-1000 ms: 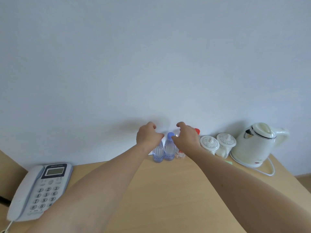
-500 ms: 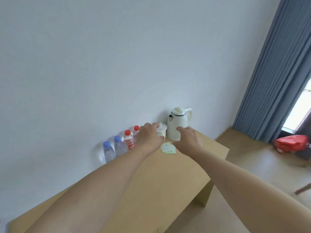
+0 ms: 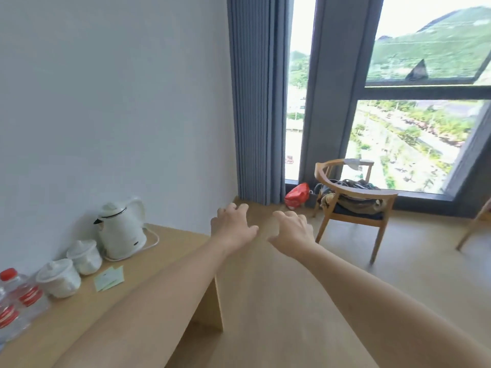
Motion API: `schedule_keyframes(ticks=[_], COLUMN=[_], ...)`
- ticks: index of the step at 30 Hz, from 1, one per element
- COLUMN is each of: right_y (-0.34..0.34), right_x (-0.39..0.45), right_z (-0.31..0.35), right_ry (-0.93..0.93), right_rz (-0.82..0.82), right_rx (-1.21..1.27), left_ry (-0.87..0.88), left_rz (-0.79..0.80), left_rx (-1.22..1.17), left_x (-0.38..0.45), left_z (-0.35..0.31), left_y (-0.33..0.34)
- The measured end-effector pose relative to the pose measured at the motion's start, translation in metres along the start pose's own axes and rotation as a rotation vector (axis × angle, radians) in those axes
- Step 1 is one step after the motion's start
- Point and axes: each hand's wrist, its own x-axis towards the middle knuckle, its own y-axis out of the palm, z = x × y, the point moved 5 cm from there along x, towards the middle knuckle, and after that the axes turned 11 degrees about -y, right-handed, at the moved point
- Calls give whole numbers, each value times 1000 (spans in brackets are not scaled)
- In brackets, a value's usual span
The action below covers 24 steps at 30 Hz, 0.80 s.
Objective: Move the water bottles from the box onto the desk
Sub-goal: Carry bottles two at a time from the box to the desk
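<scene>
Two clear water bottles with red caps and red labels (image 3: 22, 293) stand upright on the light wooden desk (image 3: 148, 261) at the far left edge of the view, partly cut off. My left hand (image 3: 232, 225) and my right hand (image 3: 292, 229) are stretched out in front of me, past the desk's right end and over the floor. Both hold nothing, with fingers spread and slightly curled. No box is in view.
On the desk stand a white electric kettle (image 3: 121, 229) with its cord, two white lidded cups (image 3: 70, 269) and pale green cards (image 3: 109, 278). Beyond are grey curtains (image 3: 256, 102), a window, a wooden chair (image 3: 353, 203) piled with bags, and a red bag (image 3: 297, 195) on the floor.
The view has swung right, from the bottles at the wall to the window and chair. Both hands left the bottles and moved off the desk, empty.
</scene>
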Motion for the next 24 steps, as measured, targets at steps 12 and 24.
schedule_keyframes(ticks=[12,24], right_y=[-125,-187], right_x=[-91,-110], right_z=[-297,-507], right_ry=[446,786], right_rz=[-115,-229], right_rx=[-104,-141], left_ry=[385,707], left_rz=[186,302], left_rx=[-46,9], left_x=[-14,38], left_z=[-336,-563], left_y=[114,209])
